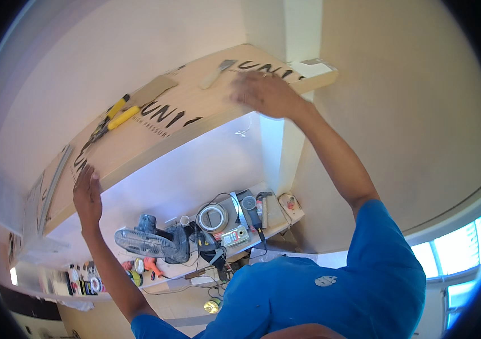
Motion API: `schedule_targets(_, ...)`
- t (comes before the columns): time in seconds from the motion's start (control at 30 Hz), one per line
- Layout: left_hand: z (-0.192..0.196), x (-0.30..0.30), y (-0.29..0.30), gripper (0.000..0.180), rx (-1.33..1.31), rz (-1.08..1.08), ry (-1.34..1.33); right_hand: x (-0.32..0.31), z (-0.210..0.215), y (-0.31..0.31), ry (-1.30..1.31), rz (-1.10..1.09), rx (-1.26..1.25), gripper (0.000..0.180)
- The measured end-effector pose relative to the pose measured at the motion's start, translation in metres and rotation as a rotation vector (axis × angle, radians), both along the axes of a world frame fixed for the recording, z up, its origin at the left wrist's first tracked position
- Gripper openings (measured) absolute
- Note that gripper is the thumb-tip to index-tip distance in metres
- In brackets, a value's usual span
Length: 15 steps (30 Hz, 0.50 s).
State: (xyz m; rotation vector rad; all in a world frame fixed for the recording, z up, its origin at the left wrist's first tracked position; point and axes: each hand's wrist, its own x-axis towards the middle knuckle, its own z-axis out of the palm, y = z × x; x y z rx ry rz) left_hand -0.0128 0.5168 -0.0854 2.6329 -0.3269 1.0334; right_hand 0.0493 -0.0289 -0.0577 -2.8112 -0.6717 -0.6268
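Note:
A long shelf (209, 113) covered in printed tan protective film runs along the wall in front of me. My left hand (88, 195) is at its front edge near the left end, fingers up and extended, holding nothing that I can see. Over the right part of the shelf is my right hand (266, 95), its fingers smeared by motion. Just left of that hand lies a putty knife (213, 78) with a pale handle and metal blade. A plier-like tool with yellow handles (123, 117) rests farther left, beside a flat brown piece (154, 89).
A grey metal strip (57, 178) lies at the shelf's left end, and a white piece (315, 69) at its right end. Below, a lower surface holds a fan (147, 240), a tape roll (212, 218), power tools (252, 212), cords and several small bottles (82, 281).

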Motion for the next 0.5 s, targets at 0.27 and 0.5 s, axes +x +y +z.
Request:
schedule_targets(0.27,0.016,0.009,-0.010,0.047,-0.079,0.042,0.162,0.081,0.033,0.053,0.384,-0.196,0.002,0.100)
schedule_targets(0.5,0.007,0.020,0.000,0.048,-0.174,-0.008,0.160,0.088,0.051,0.097,0.568,-0.003,-0.079,0.093)
